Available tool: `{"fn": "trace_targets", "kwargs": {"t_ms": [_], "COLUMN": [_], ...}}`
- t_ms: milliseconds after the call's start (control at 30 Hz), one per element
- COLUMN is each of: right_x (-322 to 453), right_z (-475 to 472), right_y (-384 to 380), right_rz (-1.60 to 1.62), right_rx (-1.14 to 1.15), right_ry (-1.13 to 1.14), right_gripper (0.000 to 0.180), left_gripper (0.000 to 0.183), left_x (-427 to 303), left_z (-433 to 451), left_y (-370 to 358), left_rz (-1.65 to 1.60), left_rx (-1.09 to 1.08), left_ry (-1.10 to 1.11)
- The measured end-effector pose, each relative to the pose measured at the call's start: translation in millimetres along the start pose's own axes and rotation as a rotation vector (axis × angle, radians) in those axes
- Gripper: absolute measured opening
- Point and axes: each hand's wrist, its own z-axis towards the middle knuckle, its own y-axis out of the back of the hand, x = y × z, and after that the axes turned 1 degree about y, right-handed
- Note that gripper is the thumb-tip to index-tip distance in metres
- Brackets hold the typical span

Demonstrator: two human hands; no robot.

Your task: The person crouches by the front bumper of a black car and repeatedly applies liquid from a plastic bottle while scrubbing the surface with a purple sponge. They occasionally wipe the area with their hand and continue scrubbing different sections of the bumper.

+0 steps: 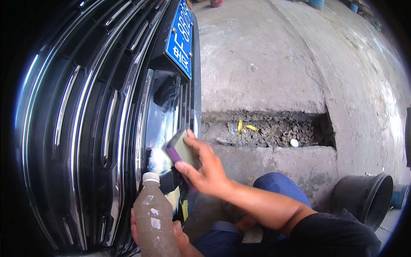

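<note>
My right hand [210, 172] grips a sanding block [187, 151] with a purple edge and a grey-green face. The block is over the glossy front bumper panel [159, 128] of a car; whether it touches the panel I cannot tell. Below it, my left hand [180, 236] is wrapped around a clear plastic bottle [153, 215] of cloudy liquid. A white cap [151, 176] sits on the bottle, which is held upright beside the grille. Part of the lower bumper is hidden behind the block, hand and bottle.
The black grille [86, 128] with chrome strips fills the left side, near a blue licence plate [181, 41]. A rubble-filled pit [282, 128] opens in the concrete floor [257, 70]. A dark bucket [362, 199] lies on its side at right.
</note>
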Motion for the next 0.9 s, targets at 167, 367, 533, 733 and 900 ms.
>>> {"fn": "trace_targets", "kwargs": {"t_ms": [167, 367, 533, 733, 900], "right_x": [-20.7, -11.9, -6.4, -0.3, 4.6], "right_z": [72.9, 21.5, 62.5, 44.5, 35.5], "right_y": [14.6, 16.2, 12.9, 16.4, 10.8], "right_rz": [-0.071, -0.062, -0.088, -0.020, -0.028], "right_rx": [-0.105, -0.011, -0.022, -0.021, 0.042], "right_ry": [-0.009, 0.155, 0.049, 0.090, -0.115], "right_gripper": [0.059, 0.062, 0.061, 0.064, 0.064], "left_gripper": [0.085, 0.080, 0.080, 0.090, 0.091], "left_x": [-2.9, 2.8, -7.7, -19.3, -22.3], "left_z": [-2.2, 3.3, 4.3, 10.2, 8.3], "left_y": [-7.6, -6.8, -12.5, -16.0, -13.9], "left_rz": [0.055, 0.152, 0.123, 0.463, 0.477], "left_rx": [-0.017, 0.079, 0.050, 0.011, 0.009], "left_ry": [0.031, -0.093, -0.020, -0.039, 0.030]}}
